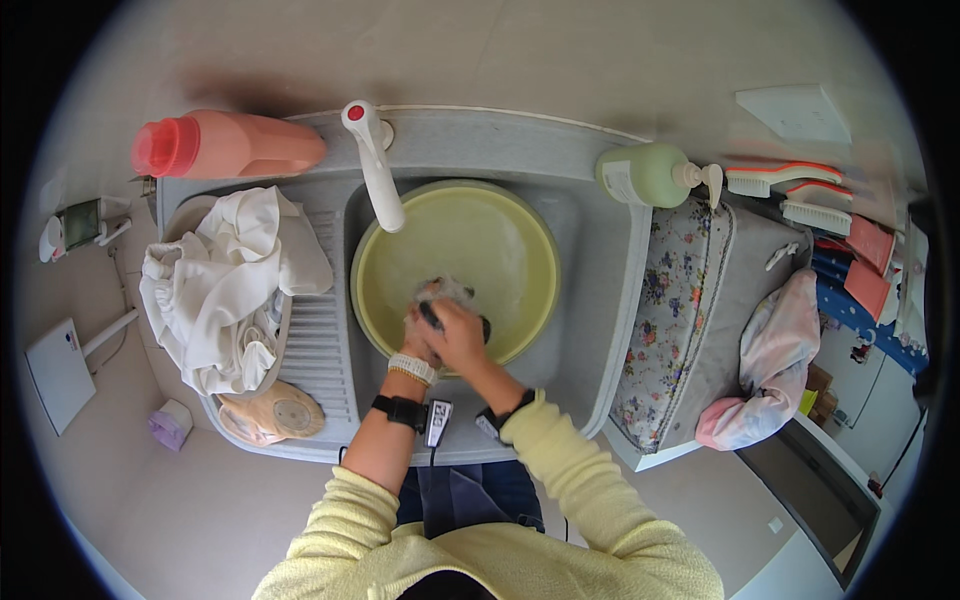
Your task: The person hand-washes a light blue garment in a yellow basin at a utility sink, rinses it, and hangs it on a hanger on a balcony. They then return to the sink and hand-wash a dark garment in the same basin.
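Inside a yellow round basin (536, 225) with cloudy water, my two hands meet low in the basin, around a dark, sudsy item (486, 330) that looks like wet cloth. My left hand (418, 336) is partly covered by the right and grips the item from the left. Over it lies my right hand (459, 337), its fingers curled on a dark part of the same item. White foam (450, 291) clings just beyond the fingers. Much of the item is hidden by the hands, so its exact kind cannot be told.
The basin sits in a grey laundry sink (592, 300) under a white faucet (381, 184). White clothes (232, 277) fill a tub on the ridged washboard (322, 330), beside a beige cloth item (289, 412). A pink bottle (255, 142), green pump bottle (645, 174) and floral-covered washing machine (667, 315) flank the sink.
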`<state>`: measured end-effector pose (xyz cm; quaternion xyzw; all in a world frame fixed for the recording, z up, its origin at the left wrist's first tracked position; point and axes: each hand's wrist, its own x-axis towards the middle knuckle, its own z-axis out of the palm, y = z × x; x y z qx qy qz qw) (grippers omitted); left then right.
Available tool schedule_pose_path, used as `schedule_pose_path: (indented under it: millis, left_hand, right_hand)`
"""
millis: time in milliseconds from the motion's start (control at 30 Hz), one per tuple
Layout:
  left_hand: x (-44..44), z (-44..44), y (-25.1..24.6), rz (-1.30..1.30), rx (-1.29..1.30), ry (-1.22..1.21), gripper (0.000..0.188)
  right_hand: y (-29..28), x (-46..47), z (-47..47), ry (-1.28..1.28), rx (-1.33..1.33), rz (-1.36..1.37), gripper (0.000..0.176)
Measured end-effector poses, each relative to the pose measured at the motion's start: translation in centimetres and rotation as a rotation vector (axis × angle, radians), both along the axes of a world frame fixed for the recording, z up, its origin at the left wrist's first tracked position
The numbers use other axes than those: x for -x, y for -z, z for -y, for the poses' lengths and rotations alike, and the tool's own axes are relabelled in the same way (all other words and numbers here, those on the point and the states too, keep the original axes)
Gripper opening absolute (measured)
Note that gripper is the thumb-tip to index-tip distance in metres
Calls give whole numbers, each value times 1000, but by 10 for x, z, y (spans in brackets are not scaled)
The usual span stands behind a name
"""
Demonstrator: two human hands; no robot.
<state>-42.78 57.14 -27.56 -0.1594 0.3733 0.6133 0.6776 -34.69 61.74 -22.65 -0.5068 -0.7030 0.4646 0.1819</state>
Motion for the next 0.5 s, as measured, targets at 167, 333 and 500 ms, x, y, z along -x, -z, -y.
schedule_pose_path:
  millis: [167, 333, 500]
  left_hand:
    - [5, -2, -5, -609, 194, 371, 32]
    - [14, -8, -10, -540, 330, 414, 42]
    - [24, -4, -3, -319, 224, 141, 73]
  right_hand:
    - [5, 11, -13, 276, -98, 47, 22]
    - [20, 7, -7, 3, -117, 130, 18]
    - [79, -31, -33, 272, -120, 409, 39]
